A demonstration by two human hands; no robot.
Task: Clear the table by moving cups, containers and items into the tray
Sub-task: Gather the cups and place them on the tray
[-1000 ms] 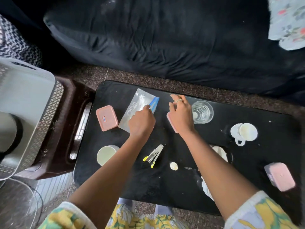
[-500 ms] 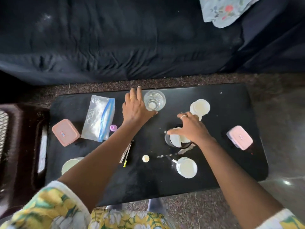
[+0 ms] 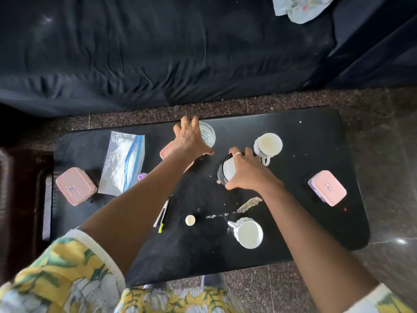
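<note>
My left hand point(image 3: 191, 141) reaches across the black table point(image 3: 316, 233), its fingers and thumb curled around a clear glass point(image 3: 209, 137) at the far edge. A pink lid point(image 3: 166, 152) lies partly hidden under that wrist. My right hand point(image 3: 248, 172) grips a dark cup with a white inside point(image 3: 226, 170) near the table's middle. Two white mugs stand by it, one behind point(image 3: 268, 144) and one in front point(image 3: 249, 232). Pink lidded containers sit at the left point(image 3: 74, 186) and right point(image 3: 327, 187). The tray is out of view.
A zip bag point(image 3: 123, 163) lies at the left, a small purple cap point(image 3: 142, 176) beside it. Tweezers point(image 3: 162, 215), a small round cap point(image 3: 190, 220) and spilled crumbs point(image 3: 248, 204) lie in front. A brown stool point(image 3: 22, 188) stands left of the table, a dark sofa point(image 3: 158, 53) behind.
The view swung right, so the white basket left the frame. My left hand went from the zip bag to the glass. My right hand moved from near the glass to the dark cup.
</note>
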